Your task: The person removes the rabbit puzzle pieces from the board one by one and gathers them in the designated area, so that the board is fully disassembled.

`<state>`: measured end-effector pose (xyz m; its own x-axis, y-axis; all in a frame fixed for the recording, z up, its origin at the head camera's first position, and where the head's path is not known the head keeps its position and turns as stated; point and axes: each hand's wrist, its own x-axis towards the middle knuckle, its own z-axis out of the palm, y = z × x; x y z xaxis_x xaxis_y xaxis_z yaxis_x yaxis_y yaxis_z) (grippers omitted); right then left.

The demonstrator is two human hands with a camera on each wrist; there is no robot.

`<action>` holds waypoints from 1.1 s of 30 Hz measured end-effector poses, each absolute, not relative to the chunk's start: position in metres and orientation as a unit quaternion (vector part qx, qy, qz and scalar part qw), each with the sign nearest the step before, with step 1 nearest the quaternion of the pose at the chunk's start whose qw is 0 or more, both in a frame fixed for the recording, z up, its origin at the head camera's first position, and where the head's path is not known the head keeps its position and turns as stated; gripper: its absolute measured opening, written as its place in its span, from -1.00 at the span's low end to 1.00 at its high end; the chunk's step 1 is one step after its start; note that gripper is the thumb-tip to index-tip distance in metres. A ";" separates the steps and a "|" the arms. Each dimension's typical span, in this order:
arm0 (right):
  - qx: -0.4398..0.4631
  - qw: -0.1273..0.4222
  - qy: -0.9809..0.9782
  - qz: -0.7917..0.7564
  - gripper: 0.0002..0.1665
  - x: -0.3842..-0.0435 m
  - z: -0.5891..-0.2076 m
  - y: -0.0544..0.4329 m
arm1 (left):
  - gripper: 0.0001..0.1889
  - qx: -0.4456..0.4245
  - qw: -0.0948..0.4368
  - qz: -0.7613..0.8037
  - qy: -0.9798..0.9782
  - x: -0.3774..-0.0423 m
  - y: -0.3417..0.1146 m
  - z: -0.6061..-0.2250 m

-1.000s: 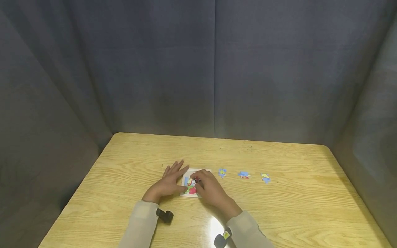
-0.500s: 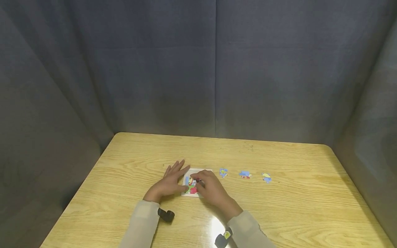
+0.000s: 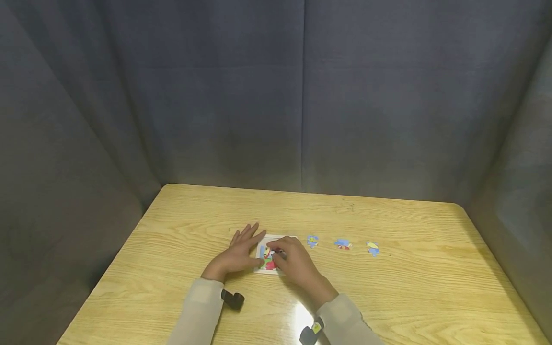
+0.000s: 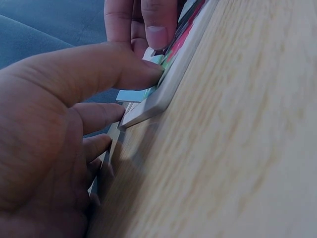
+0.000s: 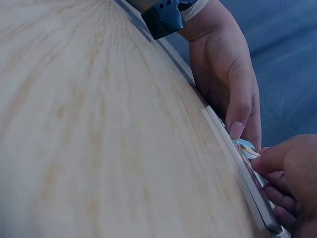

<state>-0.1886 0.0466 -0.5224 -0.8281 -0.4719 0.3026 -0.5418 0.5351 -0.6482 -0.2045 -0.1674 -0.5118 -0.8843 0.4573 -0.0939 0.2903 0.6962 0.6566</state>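
Observation:
A small puzzle board [image 3: 268,271] with a pale rim lies on the table between the hands, partly filled with colourful pieces. My left hand [image 3: 236,257] spreads its fingers along the board's left side, and its thumb [image 4: 141,74] presses on a green part of the picture near the corner. With bent thumb and fingers, my right hand [image 3: 297,262] pinches a puzzle piece [image 5: 246,148] over the board's middle. In the left wrist view a light blue piece [image 4: 130,95] sticks out past the thumb, tilted up. The right hand hides the board's right part.
Right of the board lie three loose puzzle pieces in a row: a blue one with a yellow shape [image 3: 312,241], a blue and red one [image 3: 343,244] and a yellow and blue one [image 3: 373,247]. A grey curtain [image 3: 215,120] stands behind the wooden table [image 3: 409,287].
The whole scene shifts slightly right in the head view. Both hands keep nearly the same place on the board, with the right fingers making only small movements.

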 end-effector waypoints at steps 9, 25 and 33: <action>0.286 0.046 -0.882 0.372 -0.67 -0.188 -0.520 0.045 | -0.15 0.208 0.124 0.340 0.909 -0.203 -0.169 -0.509; 0.237 0.049 -0.853 0.463 -0.64 -0.181 -0.527 0.094 | -0.13 0.213 0.138 0.334 0.908 -0.209 -0.160 -0.515; 0.208 0.016 -0.871 0.445 -0.64 -0.164 -0.529 0.129 | -0.13 0.210 0.143 0.337 0.907 -0.207 -0.164 -0.511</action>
